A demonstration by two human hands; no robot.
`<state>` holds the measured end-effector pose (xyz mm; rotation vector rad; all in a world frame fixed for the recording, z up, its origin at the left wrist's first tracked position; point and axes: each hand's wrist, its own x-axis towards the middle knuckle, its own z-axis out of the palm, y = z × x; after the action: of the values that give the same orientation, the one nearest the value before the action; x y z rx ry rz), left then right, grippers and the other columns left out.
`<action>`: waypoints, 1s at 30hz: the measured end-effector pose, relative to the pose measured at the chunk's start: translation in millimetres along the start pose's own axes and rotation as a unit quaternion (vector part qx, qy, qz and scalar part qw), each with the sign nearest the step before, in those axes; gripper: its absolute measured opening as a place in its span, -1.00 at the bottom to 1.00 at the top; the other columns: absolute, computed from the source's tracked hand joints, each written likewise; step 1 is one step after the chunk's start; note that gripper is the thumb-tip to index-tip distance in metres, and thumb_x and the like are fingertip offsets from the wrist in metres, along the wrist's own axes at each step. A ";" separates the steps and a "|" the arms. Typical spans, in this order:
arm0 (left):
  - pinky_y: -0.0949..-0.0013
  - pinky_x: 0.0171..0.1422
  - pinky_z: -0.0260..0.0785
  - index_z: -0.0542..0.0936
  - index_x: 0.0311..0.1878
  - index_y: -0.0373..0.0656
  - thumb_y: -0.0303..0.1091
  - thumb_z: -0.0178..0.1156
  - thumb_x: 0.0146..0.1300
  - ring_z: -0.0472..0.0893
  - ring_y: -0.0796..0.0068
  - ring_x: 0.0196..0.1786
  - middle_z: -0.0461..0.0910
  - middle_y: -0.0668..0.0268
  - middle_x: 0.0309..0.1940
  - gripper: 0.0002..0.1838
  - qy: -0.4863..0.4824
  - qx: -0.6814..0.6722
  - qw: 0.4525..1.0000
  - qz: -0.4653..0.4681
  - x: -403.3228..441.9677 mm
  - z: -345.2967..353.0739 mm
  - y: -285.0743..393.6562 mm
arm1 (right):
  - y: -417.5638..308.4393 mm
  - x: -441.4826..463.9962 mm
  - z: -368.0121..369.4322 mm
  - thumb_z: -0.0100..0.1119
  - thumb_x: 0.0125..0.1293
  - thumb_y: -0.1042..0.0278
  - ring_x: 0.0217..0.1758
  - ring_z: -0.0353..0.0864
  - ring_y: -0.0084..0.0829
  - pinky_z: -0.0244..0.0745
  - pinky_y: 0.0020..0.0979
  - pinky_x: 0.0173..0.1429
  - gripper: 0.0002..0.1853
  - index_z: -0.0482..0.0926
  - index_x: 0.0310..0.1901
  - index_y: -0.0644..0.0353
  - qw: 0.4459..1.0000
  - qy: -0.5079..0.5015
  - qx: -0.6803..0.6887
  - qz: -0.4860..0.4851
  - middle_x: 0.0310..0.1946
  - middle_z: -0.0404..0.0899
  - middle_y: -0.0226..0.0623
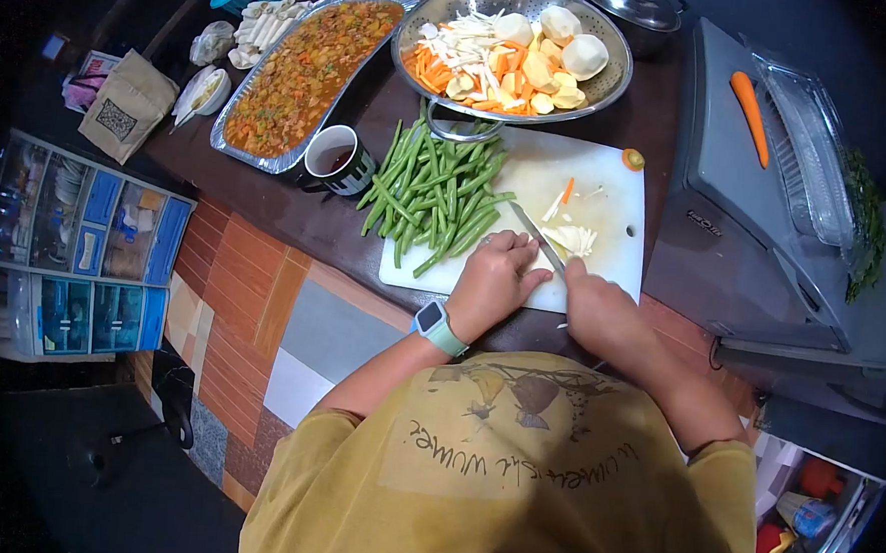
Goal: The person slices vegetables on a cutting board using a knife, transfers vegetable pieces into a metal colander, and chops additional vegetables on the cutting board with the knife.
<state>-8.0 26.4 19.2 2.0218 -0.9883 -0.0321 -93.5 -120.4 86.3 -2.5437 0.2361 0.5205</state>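
My right hand is closed round the handle of a knife, whose blade lies slantwise over the white cutting board. Close against the blade, my left hand has its fingers curled down on the board; whatever is under them is hidden. Pale sliced vegetable pieces lie just beyond the knife, with a thin orange carrot strip and a few white slivers farther up. A heap of green beans covers the board's left part. One carrot end sits at the far right corner.
Behind the board stands a metal colander of cut carrots, potatoes and white strips. Left of it are a foil tray of stew and a mug of dark drink. A whole carrot and a clear plastic tray rest on a grey appliance.
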 end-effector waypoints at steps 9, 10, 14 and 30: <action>0.29 -0.27 0.44 0.64 -0.23 -0.29 -0.30 0.45 -0.09 0.56 0.21 -0.38 0.58 0.12 -0.35 -0.64 0.049 0.000 0.997 0.056 5.6 12.2 -12.1 | 19.3 2.7 -12.0 -0.15 0.26 0.52 -0.17 0.56 0.19 0.43 0.02 -0.07 -0.85 0.32 -0.17 0.38 0.999 0.039 0.012 0.035 -0.34 0.54 0.28; 0.29 -0.27 0.44 0.64 -0.23 -0.29 -0.30 0.45 -0.09 0.56 0.21 -0.38 0.58 0.12 -0.35 -0.64 0.048 -0.002 0.997 0.056 6.4 11.3 -8.7 | 17.0 -5.9 -13.5 -0.17 0.27 0.52 -0.18 0.56 0.20 0.42 0.03 -0.08 -0.85 0.31 -0.16 0.38 0.999 0.022 0.004 0.042 -0.35 0.54 0.28; 0.22 -0.18 0.43 0.62 -0.21 -0.34 -0.31 0.40 -0.04 0.53 0.11 -0.30 0.54 0.08 -0.39 -0.64 -0.001 -0.013 1.000 -0.008 8.9 6.8 -2.2 | 12.5 -24.2 -11.5 -0.21 0.25 0.53 -0.20 0.56 0.20 0.43 0.04 -0.10 -0.83 0.28 -0.15 0.38 0.999 -0.018 -0.010 0.042 -0.35 0.54 0.28; 0.23 -0.29 0.40 0.65 -0.27 -0.31 -0.34 0.40 -0.04 0.54 0.16 -0.39 0.55 0.11 -0.46 -0.72 0.023 -0.006 1.000 0.003 10.3 7.1 -3.9 | 5.1 -17.0 -10.6 -0.25 0.23 0.53 -0.16 0.55 0.19 0.42 0.02 -0.07 -0.83 0.27 -0.17 0.39 0.999 -0.024 0.003 0.030 -0.28 0.53 0.29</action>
<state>-1.1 16.0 15.3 2.0002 -0.9637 0.0123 -107.0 -129.3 99.3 -2.5218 0.2961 0.6027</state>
